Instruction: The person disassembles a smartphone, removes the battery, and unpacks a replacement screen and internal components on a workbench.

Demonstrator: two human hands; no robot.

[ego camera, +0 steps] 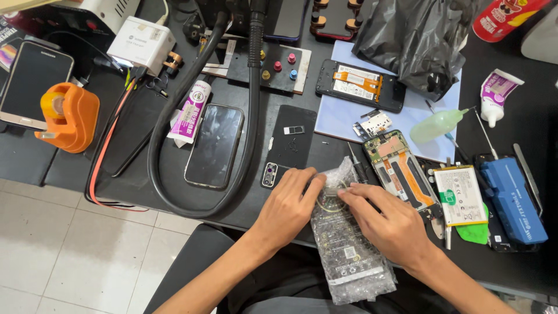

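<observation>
Bubble-wrap pouch unopened at desk edge; left hand, right hand fingers pinching its top, part inside.

Both bare forearms rise from the bottom edge toward lower centre. The left hand lies palm down, fingers extended; the right hand mirrors it, fingertips nearly meeting.
</observation>
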